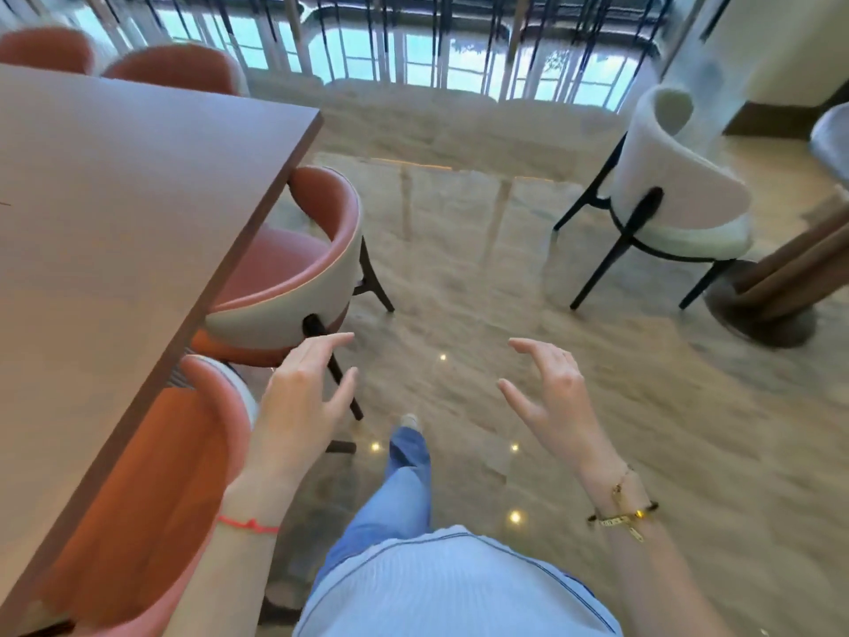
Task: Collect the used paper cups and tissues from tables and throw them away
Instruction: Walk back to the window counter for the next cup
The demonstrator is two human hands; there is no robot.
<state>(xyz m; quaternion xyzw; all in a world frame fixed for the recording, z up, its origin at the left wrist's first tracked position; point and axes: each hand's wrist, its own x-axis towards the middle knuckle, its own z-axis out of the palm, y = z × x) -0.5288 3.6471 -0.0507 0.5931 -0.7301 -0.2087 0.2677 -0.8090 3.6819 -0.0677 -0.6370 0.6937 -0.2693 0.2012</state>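
No paper cup or tissue shows in this view. My left hand (305, 390) hovers over the floor beside the chairs, fingers spread and empty. My right hand (549, 390) is held out at the same height, fingers apart, holding nothing. A long brown wooden table (105, 213) runs along my left, and the part of its top that I see is bare. One leg in blue jeans steps forward between my hands.
Orange chairs (294, 268) are tucked along the table's right side, one (138, 489) close to my left arm. A white chair (680, 190) and a round table base (762, 310) stand at the right. Glossy marble floor (459, 278) stretches ahead to a railing (413, 48).
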